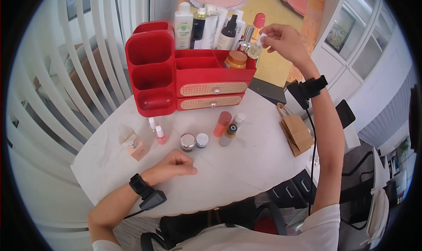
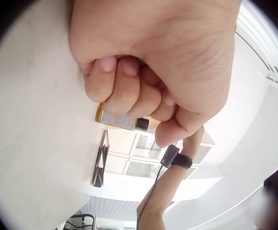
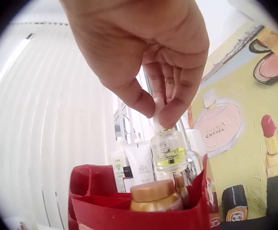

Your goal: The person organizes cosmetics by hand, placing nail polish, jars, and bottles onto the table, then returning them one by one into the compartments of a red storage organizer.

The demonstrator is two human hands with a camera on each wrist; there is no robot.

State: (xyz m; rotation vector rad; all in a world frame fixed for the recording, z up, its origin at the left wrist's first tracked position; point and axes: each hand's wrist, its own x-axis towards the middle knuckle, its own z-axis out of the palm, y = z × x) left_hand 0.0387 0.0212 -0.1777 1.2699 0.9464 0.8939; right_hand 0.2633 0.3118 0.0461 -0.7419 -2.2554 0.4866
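Over the right back corner of the red organizer [image 1: 174, 82], my right hand [image 1: 285, 42] pinches the white cap of a small clear glass bottle [image 3: 170, 152] between thumb and fingertips. Yellowish liquid shows inside it, and it hangs upright. Just below, an amber jar with a gold lid [image 3: 153, 191] sits in the organizer's top compartment. My left hand [image 1: 173, 167] rests on the white table with its fingers curled in and nothing in them. Two small jars, one with a silver lid [image 1: 187, 142] and one with a white lid [image 1: 202, 140], stand just beyond it.
Several bottles, including a white one [image 1: 183, 27] and a black pump bottle [image 1: 227, 33], line the organizer's back. A pink perfume box [image 1: 137, 151], nail polish bottles [image 1: 161, 136] and a red-orange tube [image 1: 222, 123] stand in front. A brown paper bag [image 1: 296, 134] lies right.
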